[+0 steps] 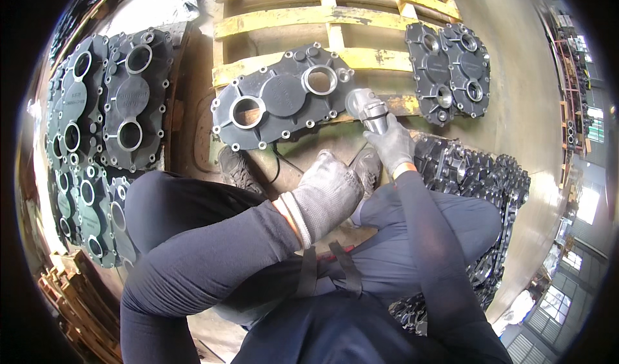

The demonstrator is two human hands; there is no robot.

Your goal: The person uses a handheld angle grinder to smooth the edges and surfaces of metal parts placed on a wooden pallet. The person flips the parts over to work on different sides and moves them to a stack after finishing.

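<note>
A dark grey cast metal cover (284, 96) with two round bores and bolt holes round its rim lies in front of me, on the near edge of a yellow pallet. My right hand (392, 146), in a grey glove, is wrapped round an angle grinder (369, 108). The grinder's head and disc are at the cover's right end; whether they touch it I cannot tell. My left hand (327, 195), in a pale knit glove, is closed in a fist between my knees, apart from the cover. Its fingertips are hidden, so anything inside cannot be made out.
Stacked covers (132, 99) stand at the left, and two more covers (449, 67) rest on the right of the yellow pallet (277, 23). Many small dark metal parts (471, 170) are piled beside my right leg. A black cord (277, 161) runs near my shoes.
</note>
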